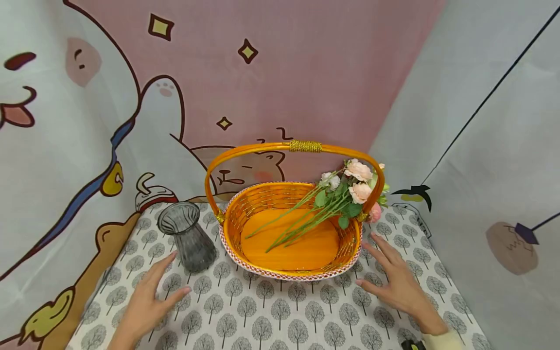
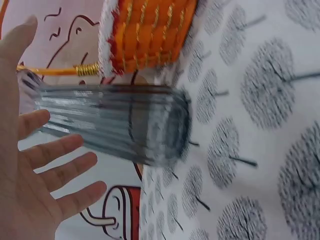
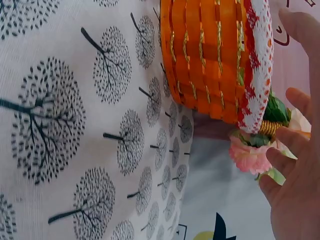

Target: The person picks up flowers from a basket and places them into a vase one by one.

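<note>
Grey glass, probably slippery, the vase left of the basket would suit a low, wrapping grip from the left hand, fingers apart, and the right hand, also spread, should spare the flowers in the basket.

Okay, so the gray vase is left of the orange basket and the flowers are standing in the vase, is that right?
Not quite: the flowers lie in the orange basket, blooms toward its right end, as the head view shows. The gray vase is indeed left of the basket.
</note>
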A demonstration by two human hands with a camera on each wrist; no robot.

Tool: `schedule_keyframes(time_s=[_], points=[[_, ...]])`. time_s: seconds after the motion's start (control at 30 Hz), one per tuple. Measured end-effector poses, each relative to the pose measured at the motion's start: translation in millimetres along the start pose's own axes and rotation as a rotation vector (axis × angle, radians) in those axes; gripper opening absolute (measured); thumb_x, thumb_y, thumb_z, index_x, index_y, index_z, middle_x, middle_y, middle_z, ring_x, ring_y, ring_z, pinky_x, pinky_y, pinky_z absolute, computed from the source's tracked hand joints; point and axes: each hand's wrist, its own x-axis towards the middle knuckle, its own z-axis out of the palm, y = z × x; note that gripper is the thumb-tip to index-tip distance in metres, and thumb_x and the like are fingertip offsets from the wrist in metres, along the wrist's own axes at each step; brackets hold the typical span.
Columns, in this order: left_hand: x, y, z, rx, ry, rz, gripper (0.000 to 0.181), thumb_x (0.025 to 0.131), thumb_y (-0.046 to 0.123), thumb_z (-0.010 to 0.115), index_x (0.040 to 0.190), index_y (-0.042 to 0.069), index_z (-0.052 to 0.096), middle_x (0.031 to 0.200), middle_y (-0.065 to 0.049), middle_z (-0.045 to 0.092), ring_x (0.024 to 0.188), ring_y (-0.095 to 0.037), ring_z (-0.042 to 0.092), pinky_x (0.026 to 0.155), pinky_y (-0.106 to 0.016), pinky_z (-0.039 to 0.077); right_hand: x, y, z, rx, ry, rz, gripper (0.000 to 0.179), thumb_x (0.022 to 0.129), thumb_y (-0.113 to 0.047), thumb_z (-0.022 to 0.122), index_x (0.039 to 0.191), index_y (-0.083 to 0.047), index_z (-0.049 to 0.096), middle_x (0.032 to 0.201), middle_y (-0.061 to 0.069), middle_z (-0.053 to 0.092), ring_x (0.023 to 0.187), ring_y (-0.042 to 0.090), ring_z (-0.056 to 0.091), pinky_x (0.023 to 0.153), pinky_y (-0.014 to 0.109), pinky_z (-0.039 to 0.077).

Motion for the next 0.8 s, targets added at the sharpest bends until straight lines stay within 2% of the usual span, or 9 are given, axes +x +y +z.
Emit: schedule_keyframes(time_s=[0.2, 0.33, 0.47, 0.57, 0.6, 0.67, 0.8], points=[[4.2, 10.2, 6.4, -0.094, 0.055, 0.104, 0.088, 0.085, 0.031, 0.086, 0.159, 0.028, 0.038, 0.158, -0.007, 0.048, 0.135, -0.039, 0.051, 0.099, -0.073, 0.043, 6.7, -8, 8, 0.048, -0.005, -0.046, 0.091, 0.074, -0.038, 0.092, 0.153, -0.019, 0.050, 0.169, 0.010, 0.029, 0.152, 0.042, 0.029, 0.108, 0.076, 0.032], [9.7, 17.1, 10.1, -0.118, 0.081, 0.150, 0.088, 0.082, 0.030, 0.088, 0.157, 0.029, 0.042, 0.155, -0.001, 0.052, 0.133, -0.026, 0.052, 0.102, -0.069, 0.044, 11.1, -11, 16, 0.076, 0.025, -0.063, 0.086, 0.076, -0.036, 0.091, 0.151, -0.018, 0.053, 0.167, 0.013, 0.033, 0.151, 0.043, 0.031, 0.106, 0.077, 0.033], [17.5, 24.9, 13.1, -0.102, 0.100, 0.200, 0.088, 0.082, 0.028, 0.088, 0.157, 0.028, 0.043, 0.150, -0.001, 0.057, 0.130, -0.013, 0.053, 0.103, -0.044, 0.049, 12.3, -10, 25, 0.092, 0.071, -0.085, 0.082, 0.074, -0.031, 0.093, 0.147, -0.016, 0.057, 0.162, 0.018, 0.039, 0.147, 0.044, 0.036, 0.102, 0.073, 0.038], [24.9, 31.9, 15.3, -0.112, 0.113, 0.261, 0.086, 0.083, 0.023, 0.088, 0.156, 0.026, 0.044, 0.145, -0.004, 0.060, 0.127, -0.009, 0.055, 0.098, -0.028, 0.048, 12.4, -11, 30, 0.089, 0.102, -0.073, 0.081, 0.073, -0.030, 0.094, 0.144, -0.015, 0.059, 0.159, 0.017, 0.043, 0.147, 0.040, 0.039, 0.102, 0.066, 0.041], [27.1, 35.0, 15.9, -0.119, 0.112, 0.275, 0.085, 0.083, 0.021, 0.087, 0.156, 0.026, 0.044, 0.145, -0.005, 0.060, 0.127, -0.008, 0.055, 0.098, -0.025, 0.047, 12.5, -11, 31, 0.084, 0.112, -0.064, 0.081, 0.073, -0.030, 0.094, 0.144, -0.015, 0.059, 0.159, 0.016, 0.044, 0.147, 0.038, 0.039, 0.103, 0.064, 0.042], [31.7, 42.0, 16.9, -0.140, 0.105, 0.303, 0.083, 0.084, 0.019, 0.086, 0.155, 0.026, 0.044, 0.145, -0.003, 0.060, 0.127, -0.008, 0.055, 0.098, -0.024, 0.047, 12.5, -12, 34, 0.078, 0.133, -0.044, 0.079, 0.072, -0.031, 0.095, 0.141, -0.014, 0.061, 0.158, 0.014, 0.045, 0.148, 0.035, 0.040, 0.112, 0.052, 0.042], [41.5, 56.8, 19.9, -0.164, 0.080, 0.341, 0.080, 0.084, 0.019, 0.086, 0.154, 0.026, 0.046, 0.145, -0.002, 0.060, 0.126, -0.012, 0.057, 0.102, -0.022, 0.047, 12.8, -11, 41, 0.072, 0.178, -0.037, 0.073, 0.070, -0.030, 0.096, 0.134, -0.011, 0.066, 0.156, 0.014, 0.048, 0.145, 0.037, 0.043, 0.108, 0.049, 0.047]])
